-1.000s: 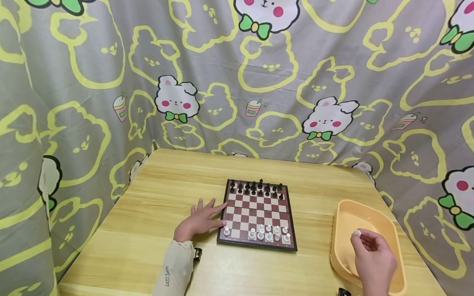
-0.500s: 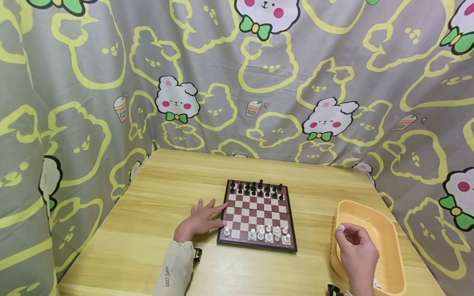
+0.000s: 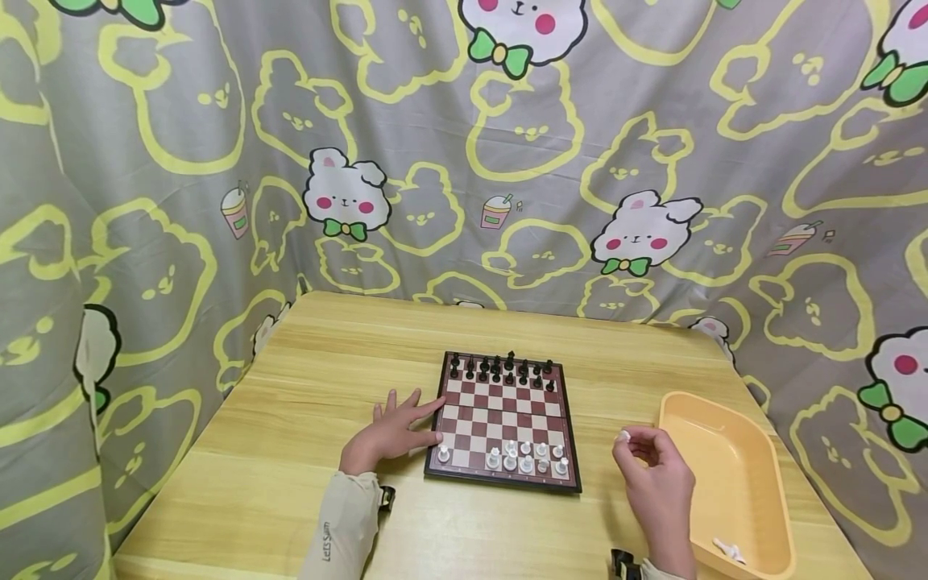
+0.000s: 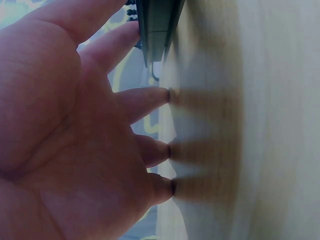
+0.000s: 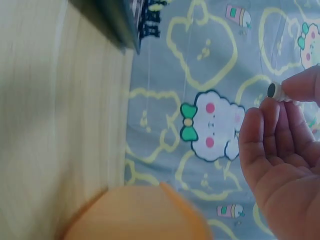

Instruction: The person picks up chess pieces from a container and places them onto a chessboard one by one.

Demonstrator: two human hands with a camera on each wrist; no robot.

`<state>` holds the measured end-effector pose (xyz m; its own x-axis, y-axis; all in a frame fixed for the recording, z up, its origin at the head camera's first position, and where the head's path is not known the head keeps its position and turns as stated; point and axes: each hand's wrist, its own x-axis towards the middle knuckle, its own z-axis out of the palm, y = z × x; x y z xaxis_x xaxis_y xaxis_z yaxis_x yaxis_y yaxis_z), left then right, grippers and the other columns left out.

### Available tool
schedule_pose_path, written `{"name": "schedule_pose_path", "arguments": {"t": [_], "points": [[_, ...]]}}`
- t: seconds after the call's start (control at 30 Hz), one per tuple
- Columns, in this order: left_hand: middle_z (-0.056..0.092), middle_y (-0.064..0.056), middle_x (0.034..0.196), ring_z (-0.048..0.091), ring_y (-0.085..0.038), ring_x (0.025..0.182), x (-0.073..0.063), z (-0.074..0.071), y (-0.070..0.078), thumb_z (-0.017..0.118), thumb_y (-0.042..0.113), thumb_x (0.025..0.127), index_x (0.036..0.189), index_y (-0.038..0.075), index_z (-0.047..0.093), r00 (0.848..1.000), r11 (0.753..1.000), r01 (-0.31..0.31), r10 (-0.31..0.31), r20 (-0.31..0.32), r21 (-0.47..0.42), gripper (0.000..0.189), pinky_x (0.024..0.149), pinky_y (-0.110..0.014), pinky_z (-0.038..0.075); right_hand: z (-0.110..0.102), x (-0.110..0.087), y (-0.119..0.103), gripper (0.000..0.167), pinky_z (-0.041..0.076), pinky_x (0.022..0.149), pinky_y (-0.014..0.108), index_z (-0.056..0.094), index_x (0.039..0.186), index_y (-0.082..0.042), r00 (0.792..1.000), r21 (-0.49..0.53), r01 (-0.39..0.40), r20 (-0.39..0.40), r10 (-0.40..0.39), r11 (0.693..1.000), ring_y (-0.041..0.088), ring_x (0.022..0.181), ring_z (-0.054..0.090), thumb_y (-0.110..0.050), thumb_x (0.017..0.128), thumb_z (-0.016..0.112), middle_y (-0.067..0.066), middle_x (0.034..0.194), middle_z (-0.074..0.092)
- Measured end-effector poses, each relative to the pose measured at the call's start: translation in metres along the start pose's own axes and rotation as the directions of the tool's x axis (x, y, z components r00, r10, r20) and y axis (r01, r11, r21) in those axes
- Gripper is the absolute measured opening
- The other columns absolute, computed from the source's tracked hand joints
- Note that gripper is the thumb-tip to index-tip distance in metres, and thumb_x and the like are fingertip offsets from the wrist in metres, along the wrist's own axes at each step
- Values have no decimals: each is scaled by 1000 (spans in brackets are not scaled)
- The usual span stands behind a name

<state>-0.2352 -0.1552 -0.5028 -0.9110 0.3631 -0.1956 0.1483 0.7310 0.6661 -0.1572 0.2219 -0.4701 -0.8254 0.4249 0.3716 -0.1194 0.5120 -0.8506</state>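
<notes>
A white piece (image 3: pixel 623 436) is pinched between thumb and fingers of the right hand (image 3: pixel 660 471), held up over the worktop (image 3: pixel 326 346) between the board (image 3: pixel 500 415) and the tray (image 3: pixel 732 467), which is set near the worktop's right edge. The board's left edge is touched by thumb and forefinger of the left hand (image 3: pixel 387 432), its fingers spread wide, the other three rested on the worktop. Two rows of black pieces (image 3: pixel 510 364) are ranged along the board's far edge; white pieces (image 3: pixel 511 461) are grouped toward its near right corner, with a lone rook (image 3: pixel 444 454) placed at its near left corner.
</notes>
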Motion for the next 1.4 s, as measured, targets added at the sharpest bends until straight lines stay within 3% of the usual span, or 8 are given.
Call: {"name": "schedule_pose_path", "arguments": {"t": [0.17, 0.47, 0.87, 1.17, 1.4], "points": [[14, -27, 169, -12, -59, 150, 0, 0, 0, 67, 42, 100, 160, 29, 41, 1000, 1000, 0, 0, 1, 0, 67, 115, -76, -10, 11, -3, -6, 9, 50, 74, 7, 71, 96, -1, 999, 22, 30, 21, -30, 999, -1, 77, 62, 3, 88, 72, 4, 87, 69], [14, -26, 169, -12, -60, 149, 0, 0, 1, 67, 44, 100, 160, 30, 41, 1000, 1000, 3, -3, 3, 1, 67, 115, -76, -10, 29, -10, -16, 16, 52, 76, 10, 72, 96, 0, 989, 92, 111, 85, -119, 990, 1, 77, 62, 9, 83, 73, 14, 88, 71], [15, -26, 169, -12, -59, 150, 0, 0, 0, 67, 44, 100, 160, 30, 42, 1000, 1000, 4, -4, 1, -4, 67, 115, -75, -10, 51, -21, -31, 20, 55, 75, 15, 72, 95, -5, 971, 145, 163, 152, -185, 976, 8, 76, 63, 11, 83, 75, 1, 83, 69], [15, -26, 169, -13, -59, 150, -1, 0, 0, 67, 44, 100, 160, 29, 42, 1000, 1000, 1, -1, 1, -6, 67, 115, -75, -10, 70, -28, -38, 23, 56, 65, 23, 71, 91, -9, 952, 162, 170, 227, -204, 972, 10, 73, 63, 10, 80, 76, -3, 80, 67], [14, -26, 169, -13, -59, 150, 0, 0, 0, 67, 43, 100, 160, 29, 41, 1000, 1000, 0, 0, 0, -3, 67, 115, -76, -10, 82, -33, -43, 25, 59, 70, 30, 71, 90, -10, 936, 212, 202, 246, -253, 956, 10, 75, 62, 12, 79, 75, -6, 81, 66]]}}
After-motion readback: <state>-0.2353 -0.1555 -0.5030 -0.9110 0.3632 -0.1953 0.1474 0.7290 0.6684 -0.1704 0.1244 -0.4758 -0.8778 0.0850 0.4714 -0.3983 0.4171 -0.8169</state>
